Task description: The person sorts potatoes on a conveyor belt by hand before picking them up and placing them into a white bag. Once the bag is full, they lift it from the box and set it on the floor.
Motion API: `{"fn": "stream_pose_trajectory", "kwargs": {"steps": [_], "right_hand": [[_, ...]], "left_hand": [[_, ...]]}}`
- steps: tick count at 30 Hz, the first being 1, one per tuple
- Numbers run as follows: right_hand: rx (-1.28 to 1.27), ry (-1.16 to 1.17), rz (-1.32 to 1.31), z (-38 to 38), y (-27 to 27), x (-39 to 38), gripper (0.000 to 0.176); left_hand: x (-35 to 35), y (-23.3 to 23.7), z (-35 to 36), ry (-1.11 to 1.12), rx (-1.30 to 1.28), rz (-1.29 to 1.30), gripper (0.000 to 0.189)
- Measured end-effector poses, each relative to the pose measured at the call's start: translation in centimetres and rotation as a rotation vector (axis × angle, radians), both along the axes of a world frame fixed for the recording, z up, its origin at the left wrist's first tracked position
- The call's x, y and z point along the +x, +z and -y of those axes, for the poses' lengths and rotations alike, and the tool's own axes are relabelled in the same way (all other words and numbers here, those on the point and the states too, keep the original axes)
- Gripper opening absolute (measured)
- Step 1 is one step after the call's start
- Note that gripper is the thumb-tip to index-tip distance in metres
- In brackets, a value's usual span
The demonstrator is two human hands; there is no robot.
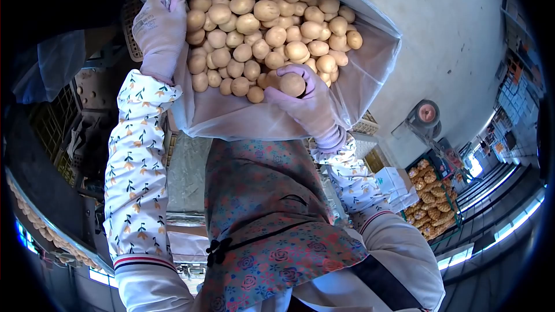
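Note:
A large box-shaped container lined with a clear plastic bag (243, 120) is filled with many round tan potatoes (248, 52). My left hand (157, 32), in a pale glove, is closed on the gathered edge of the bag at the upper left corner. At the near side of the pile, my right hand (309, 103), also gloved, has its fingers curled round one potato (292, 85). More potatoes touch or lie close to those fingers. The undersides of the fingers on both hands are partly hidden.
Bagged produce (429, 196) is stacked in a green crate at the right. White boxes (395, 188) stand nearer. A wheeled cart (426, 114) is on the grey floor (442, 40). Dark machinery (92, 121) and a belt of potatoes (49, 228) lie to the left.

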State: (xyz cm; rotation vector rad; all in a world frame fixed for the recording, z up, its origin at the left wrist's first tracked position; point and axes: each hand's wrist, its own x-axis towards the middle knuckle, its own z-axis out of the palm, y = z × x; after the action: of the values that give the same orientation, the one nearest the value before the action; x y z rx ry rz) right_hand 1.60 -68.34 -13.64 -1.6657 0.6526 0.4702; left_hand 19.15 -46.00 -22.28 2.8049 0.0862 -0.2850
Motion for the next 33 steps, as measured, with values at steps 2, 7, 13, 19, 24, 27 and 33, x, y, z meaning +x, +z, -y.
{"fn": "stream_pose_trajectory", "kwargs": {"steps": [2,7,13,19,24,27,33], "right_hand": [[-0.099,0.051,0.070,0.0,0.3,0.0,0.039],[-0.304,0.200,0.215,0.6,-0.2,-0.8,0.039],[0.598,-0.283,-0.157,0.6,2.0,0.5,0.041],[0.324,-0.140,-0.084,0.6,2.4,0.2,0.046],[0.177,-0.057,-0.121,0.7,2.8,0.0,0.044],[0.296,-0.063,-0.105,1.1,2.9,0.1,0.045],[0.691,-0.197,-0.047,1.0,3.6,-0.4,0.055]], "left_hand": [[0.0,-0.3,-0.2,-0.001,0.000,0.014,0.047],[0.0,-0.2,-0.2,-0.004,-0.008,0.008,0.047],[0.0,-0.2,-0.1,0.010,-0.014,0.008,0.045],[0.1,-0.1,0.0,0.013,-0.007,0.003,0.044],[0.0,-0.4,-0.1,0.002,-0.018,0.043,0.043],[0.0,-0.4,-0.1,0.000,-0.036,0.045,0.043],[-0.1,-0.7,-0.2,-0.019,-0.025,0.054,0.043]]}}
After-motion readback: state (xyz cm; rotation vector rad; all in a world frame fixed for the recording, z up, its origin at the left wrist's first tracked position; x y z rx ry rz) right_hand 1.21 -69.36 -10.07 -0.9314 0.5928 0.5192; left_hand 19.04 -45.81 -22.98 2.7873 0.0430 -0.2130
